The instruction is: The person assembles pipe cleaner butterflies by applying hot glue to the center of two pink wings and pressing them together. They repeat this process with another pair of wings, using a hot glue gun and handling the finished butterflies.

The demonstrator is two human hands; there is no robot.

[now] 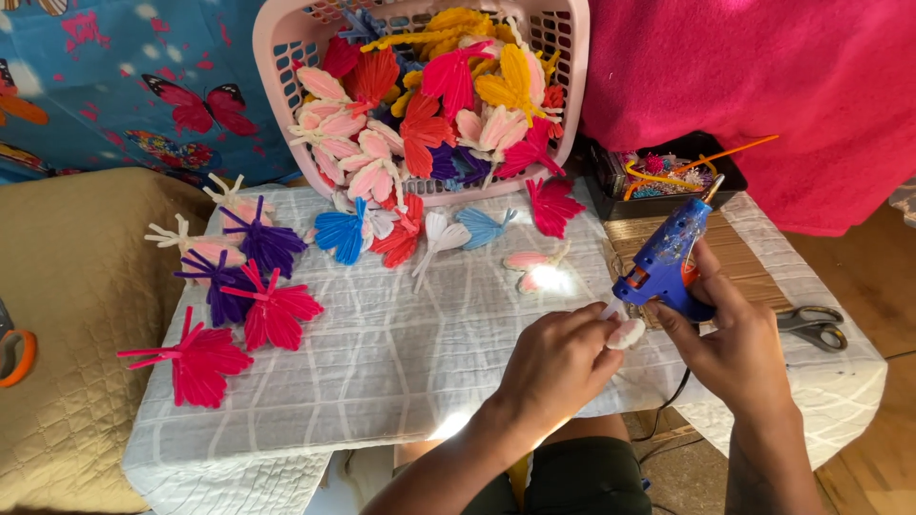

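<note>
My right hand (735, 348) grips a blue hot glue gun (673, 253), nozzle pointing up and away, its cord trailing down off the table edge. Beside it, my left hand (558, 362) pinches a small white pipe-cleaner piece (625, 332) just under the gun's handle. Both hands hover over the white quilted cloth (401, 343) covering the low table.
A tipped pink basket (286, 38) spills several pipe-cleaner butterflies (420, 114). More butterflies (272, 310) in red, purple, blue and pink lie on the cloth. Scissors (811, 326) rest at right. A black tray (658, 176) of craft bits sits behind the gun. Pink fabric (763, 76) hangs behind.
</note>
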